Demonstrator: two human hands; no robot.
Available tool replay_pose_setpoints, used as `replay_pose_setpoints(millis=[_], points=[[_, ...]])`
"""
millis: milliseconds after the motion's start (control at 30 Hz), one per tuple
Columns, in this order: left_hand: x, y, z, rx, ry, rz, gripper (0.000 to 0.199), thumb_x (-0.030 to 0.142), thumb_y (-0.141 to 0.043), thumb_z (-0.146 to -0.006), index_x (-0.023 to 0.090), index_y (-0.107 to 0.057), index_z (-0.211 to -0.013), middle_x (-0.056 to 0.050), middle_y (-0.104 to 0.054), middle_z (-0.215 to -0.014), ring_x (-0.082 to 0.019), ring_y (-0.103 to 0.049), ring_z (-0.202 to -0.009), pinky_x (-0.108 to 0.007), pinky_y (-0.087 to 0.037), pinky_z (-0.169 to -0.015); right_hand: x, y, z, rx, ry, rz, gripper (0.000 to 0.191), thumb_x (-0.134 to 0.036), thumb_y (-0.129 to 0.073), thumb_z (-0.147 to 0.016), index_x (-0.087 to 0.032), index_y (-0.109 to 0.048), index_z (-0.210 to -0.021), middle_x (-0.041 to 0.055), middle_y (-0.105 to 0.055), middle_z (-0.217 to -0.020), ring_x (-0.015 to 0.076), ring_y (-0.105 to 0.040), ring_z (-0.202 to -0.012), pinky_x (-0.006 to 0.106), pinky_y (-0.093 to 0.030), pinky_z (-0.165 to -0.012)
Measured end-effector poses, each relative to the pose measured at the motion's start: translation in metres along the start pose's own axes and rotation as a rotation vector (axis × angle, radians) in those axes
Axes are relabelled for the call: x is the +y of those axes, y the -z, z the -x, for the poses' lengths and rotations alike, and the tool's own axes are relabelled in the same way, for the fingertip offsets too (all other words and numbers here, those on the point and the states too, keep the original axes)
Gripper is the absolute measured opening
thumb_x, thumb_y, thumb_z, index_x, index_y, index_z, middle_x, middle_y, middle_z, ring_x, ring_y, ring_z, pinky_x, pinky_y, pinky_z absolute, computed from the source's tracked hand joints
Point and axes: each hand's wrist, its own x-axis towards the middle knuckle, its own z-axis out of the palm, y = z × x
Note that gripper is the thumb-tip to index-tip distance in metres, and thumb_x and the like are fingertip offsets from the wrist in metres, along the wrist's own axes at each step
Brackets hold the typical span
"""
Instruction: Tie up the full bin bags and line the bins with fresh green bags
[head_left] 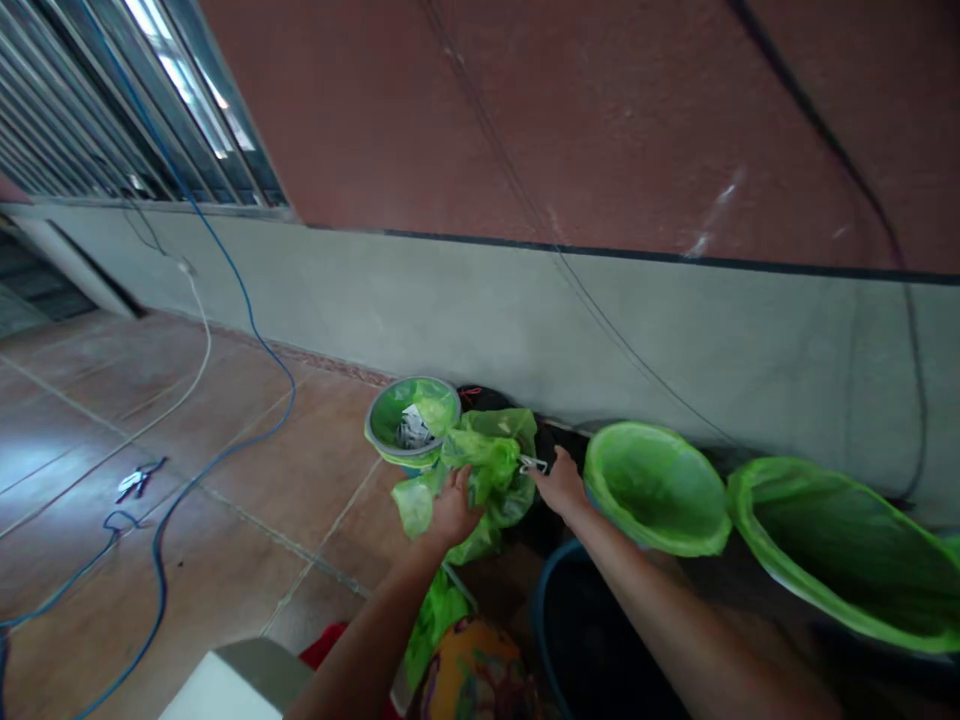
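Note:
In the head view a thin, crumpled green plastic bag (pixel 491 462) is gathered up between my hands. My left hand (pixel 456 510) is closed on its lower left side. On the other side, my right hand (pixel 561 484) pinches a small white looped strip (pixel 531 464) at the bag's gathered neck; its exact kind is too blurred to tell. Just behind my left hand stands a round bin (pixel 373 425) with a green liner, and white paper scraps (pixel 412 428) lie inside it. Part of the bag hangs against this bin.
Two green-lined bins (pixel 656 485) (pixel 840 550) stand to the right along the wall. A dark bin with a blue rim (pixel 551 610) is below my right forearm. Blue cable (pixel 225 455) and keys (pixel 139 482) lie on the tiled floor at left. A white box corner (pixel 232 685) is in front.

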Motion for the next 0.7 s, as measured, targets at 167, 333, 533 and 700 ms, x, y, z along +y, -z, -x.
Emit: replay_pose_setpoints(millis=[167,333,533,700], points=[[-0.004,-0.032,-0.017,-0.047,-0.098,0.021,0.086,0.029,-0.062,-0.077,0.015,-0.019,-0.150,-0.020,-0.030,-0.152,-0.032,-0.036,-0.137,-0.048,-0.037,-0.107,-0.011,-0.014,0.022,0.002,0.370,0.155,0.062,-0.029,-0.050,-0.085,-0.014,-0.035,-0.144,0.0185,-0.035,-0.146,0.0266,-0.038,-0.135,0.039,-0.038,-0.107],[-0.010,-0.045,-0.043,-0.149,-0.019,-0.163,0.079,0.024,-0.058,-0.079,0.018,-0.024,-0.150,-0.018,-0.027,-0.154,-0.033,-0.040,-0.135,-0.045,-0.037,-0.107,-0.014,-0.051,0.019,-0.342,0.527,0.518,0.054,-0.015,-0.045,-0.085,-0.020,-0.046,-0.138,0.0131,-0.034,-0.152,0.0291,-0.036,-0.134,0.047,-0.032,-0.108],[-0.044,-0.052,-0.071,-0.196,-0.032,-0.330,0.077,0.036,-0.057,-0.082,0.019,-0.024,-0.149,-0.015,-0.039,-0.149,-0.033,-0.044,-0.130,-0.048,-0.037,-0.106,0.012,-0.097,-0.037,-0.401,0.471,0.742,0.056,-0.015,-0.041,-0.088,-0.021,-0.040,-0.144,0.0134,-0.028,-0.155,0.0315,-0.024,-0.139,0.062,-0.022,-0.106],[-0.071,-0.072,-0.100,-0.298,-0.016,-0.357,0.066,0.035,-0.058,-0.083,0.015,-0.037,-0.143,-0.016,-0.049,-0.141,-0.031,-0.047,-0.128,-0.044,-0.036,-0.107,0.034,-0.134,-0.074,-0.469,0.492,0.725,0.050,-0.010,-0.039,-0.089,-0.019,-0.048,-0.137,0.0174,-0.042,-0.144,0.0334,-0.031,-0.134,0.064,-0.025,-0.102]])
